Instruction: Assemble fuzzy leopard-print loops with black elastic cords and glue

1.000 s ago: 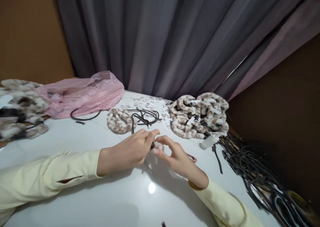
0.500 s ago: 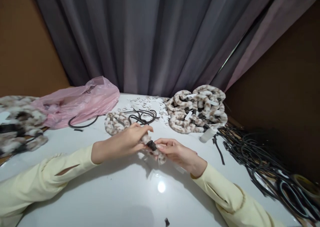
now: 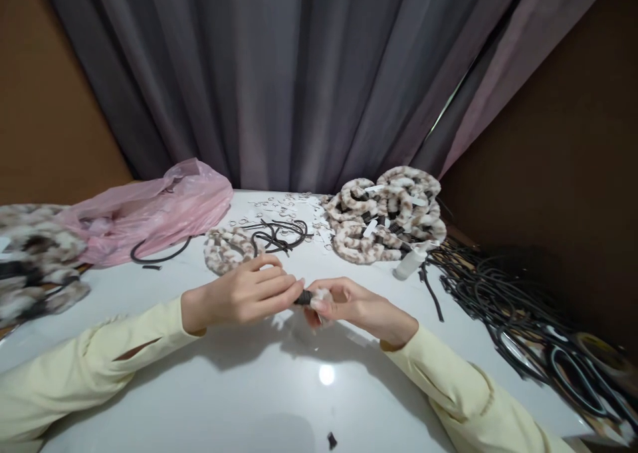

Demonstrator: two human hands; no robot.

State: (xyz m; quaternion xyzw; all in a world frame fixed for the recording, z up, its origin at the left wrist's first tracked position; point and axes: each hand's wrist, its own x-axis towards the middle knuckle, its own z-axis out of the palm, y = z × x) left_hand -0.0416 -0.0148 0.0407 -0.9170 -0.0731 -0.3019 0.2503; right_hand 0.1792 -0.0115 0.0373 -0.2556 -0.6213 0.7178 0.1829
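Between my hands, over the middle of the table, is a fluffy white-and-brown fur piece with a black gathered band [image 3: 303, 298]. My left hand [image 3: 249, 293] is closed round its left part and covers most of it. My right hand [image 3: 343, 307] pinches the pale fur end [image 3: 321, 297] just right of the band. Behind my left hand lies a fluffy ring [image 3: 224, 250] of the same patterned fur, with loose black cords [image 3: 284, 235] beside it.
A pink plastic bag [image 3: 164, 207] and furry pieces [image 3: 44, 247] lie at left. Furry rings with white tags [image 3: 389, 217] are heaped at back right, near a small translucent bottle [image 3: 411, 264]. Black cords [image 3: 491, 300] and scissors [image 3: 573, 380] lie at right. A black scrap [image 3: 331, 440] sits in front.
The fur piece has turned from slanting to nearly level. My left fingers have closed over its left side, and my right hand has shifted onto the fur right of the band.
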